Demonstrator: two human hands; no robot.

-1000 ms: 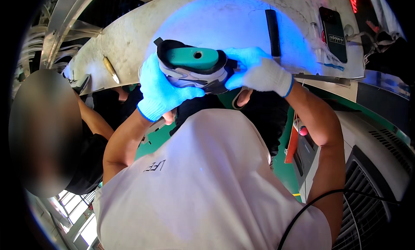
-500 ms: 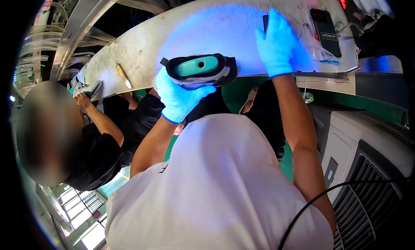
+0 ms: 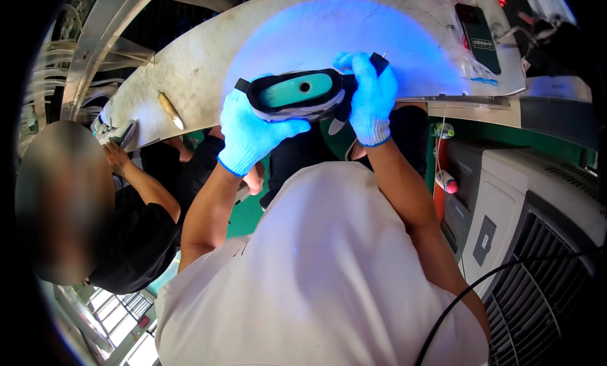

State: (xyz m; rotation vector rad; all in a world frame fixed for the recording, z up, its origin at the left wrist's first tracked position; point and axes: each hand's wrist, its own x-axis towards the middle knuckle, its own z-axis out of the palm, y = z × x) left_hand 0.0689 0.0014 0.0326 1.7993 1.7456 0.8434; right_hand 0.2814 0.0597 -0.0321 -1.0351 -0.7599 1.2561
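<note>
In the middle of the head view is a shoe (image 3: pixel 288 111) with a teal shoe last (image 3: pixel 281 93) inside, its top hole facing up. My left hand (image 3: pixel 250 129), in a glove lit blue, grips the shoe around its left end, thumb along the near side. My right hand (image 3: pixel 373 100), gloved likewise, is at the shoe's right end; whether it touches the shoe is hard to tell. Between its bent fingers is a small black tool (image 3: pixel 379 63) with a thin metal tip pointing up and away from me.
A blue light pool covers the worktable (image 3: pixel 208 69). On it lie a wooden-handled knife (image 3: pixel 169 110) at left and a phone (image 3: pixel 478 37) at right, beside clear plastic. A co-worker's hand (image 3: pixel 117 158) holds another shoe (image 3: pixel 120 133). A grey-white machine (image 3: pixel 499 183) stands at right.
My right hand has come from the far right of the table toward me and left, with the black tool, to the shoe's right end. The left hand and shoe barely moved.
</note>
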